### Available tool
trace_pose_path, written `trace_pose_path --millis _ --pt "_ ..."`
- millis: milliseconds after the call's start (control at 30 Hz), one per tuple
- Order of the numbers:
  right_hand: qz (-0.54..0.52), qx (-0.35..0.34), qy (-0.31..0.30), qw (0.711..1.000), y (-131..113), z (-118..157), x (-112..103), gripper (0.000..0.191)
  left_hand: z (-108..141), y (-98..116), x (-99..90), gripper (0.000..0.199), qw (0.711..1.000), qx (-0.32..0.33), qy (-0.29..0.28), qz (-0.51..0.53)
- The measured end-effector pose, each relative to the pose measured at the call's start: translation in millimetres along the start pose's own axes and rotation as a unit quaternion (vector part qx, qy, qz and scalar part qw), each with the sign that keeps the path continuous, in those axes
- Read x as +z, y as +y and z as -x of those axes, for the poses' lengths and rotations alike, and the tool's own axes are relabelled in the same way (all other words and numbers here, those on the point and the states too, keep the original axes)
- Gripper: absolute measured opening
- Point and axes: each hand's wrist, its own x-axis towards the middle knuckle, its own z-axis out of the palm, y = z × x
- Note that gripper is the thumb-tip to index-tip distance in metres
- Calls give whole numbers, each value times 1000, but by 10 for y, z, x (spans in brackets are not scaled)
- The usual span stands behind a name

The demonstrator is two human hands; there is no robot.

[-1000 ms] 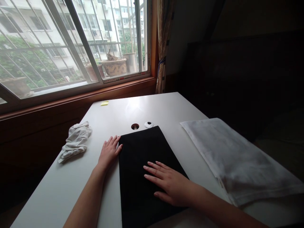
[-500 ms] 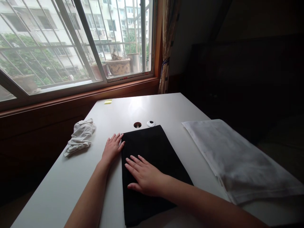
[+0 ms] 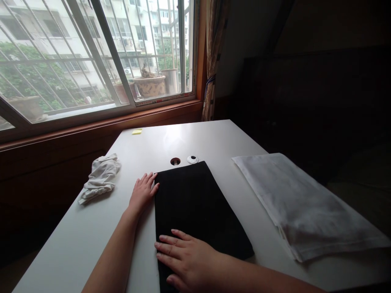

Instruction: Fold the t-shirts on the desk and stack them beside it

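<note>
A black folded cloth (image 3: 195,203) is lying on the white worktop (image 3: 76,248), in front of the person. The left hand (image 3: 142,194) is resting at its far left corner, fingers stretched and slightly parted, gripping nothing. The right hand (image 3: 191,262) is lying flat across its nearer part, fingers spread, fingertips reaching the left edge, also gripping nothing. A strip of worktop is running between the black cloth and a white folded cloth (image 3: 302,203) on the right; a wider stretch is showing on the left, where a crumpled white cloth (image 3: 100,179) is sitting by the worktop's edge. Just beyond the far edge, a round hole (image 3: 175,161) and a white ring (image 3: 192,159) are lying side by side. The right hand and forearm are covering much of the near end, and the frame is cutting off its lower left part. Shadow is obscuring the room's right side.
</note>
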Motion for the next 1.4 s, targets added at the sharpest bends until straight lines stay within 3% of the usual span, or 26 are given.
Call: trace_pose_path --millis 167,267,400,567,700,933,1033,1200,1400 --pt "-76 -18 -40 996 -71 121 -108 56 6 5 -1 54 1000 1 2 1" --pt "-56 31 -15 998 35 219 -296 58 5 1 5 53 1000 1 4 -1" --pt "66 180 42 981 466 428 -531 66 5 -7 8 53 1000 5 6 2" --pt "173 362 145 904 1156 888 -643 67 1 -26 17 54 1000 7 6 17" --pt "156 407 206 876 1432 1144 -624 65 -3 -46 36 54 1000 11 13 26" --pt "81 380 312 867 1306 975 -656 49 20 -12 29 55 995 0 32 90" --pt "38 391 331 858 1213 899 -669 47 26 54 3 59 987 -4 47 152" --pt "-8 438 307 845 1139 883 -659 54 18 171 -33 67 963 -37 71 258" --pt "-38 463 259 847 1040 898 -679 64 30 294 -147 85 887 -110 43 446"
